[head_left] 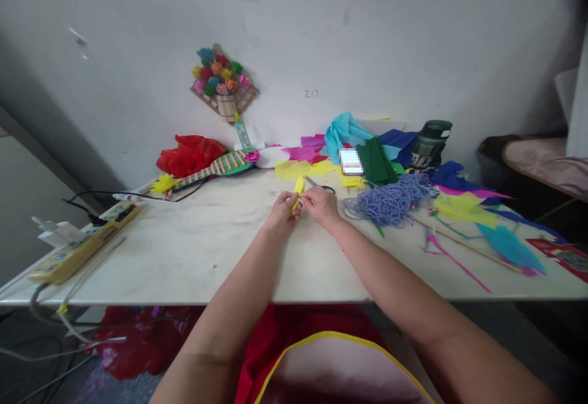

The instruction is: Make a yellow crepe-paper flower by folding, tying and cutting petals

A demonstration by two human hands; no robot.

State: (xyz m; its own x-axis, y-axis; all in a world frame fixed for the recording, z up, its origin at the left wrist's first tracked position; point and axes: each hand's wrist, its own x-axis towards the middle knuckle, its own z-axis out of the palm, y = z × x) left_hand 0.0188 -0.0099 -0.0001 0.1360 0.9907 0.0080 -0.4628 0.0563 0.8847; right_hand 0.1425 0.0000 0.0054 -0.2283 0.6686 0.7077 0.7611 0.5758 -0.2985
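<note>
Head view: left grip [281,213] and right grip [322,204] both closed on a small yellow folded paper piece [298,187].
The paper rises between the touching fingertips, above the white marble worktop [220,251]. Grey metal scissors with black handles [319,184] lie just behind the right grip; a heap of lilac cord [390,201] lies near, to its right.

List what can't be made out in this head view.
All head view:
- Yellow paper: lower part hidden inside left hand and right hand.
- Scissors: partly behind the right hand.
- Box: face blurred out.
- Red card: cut by right edge.
</note>
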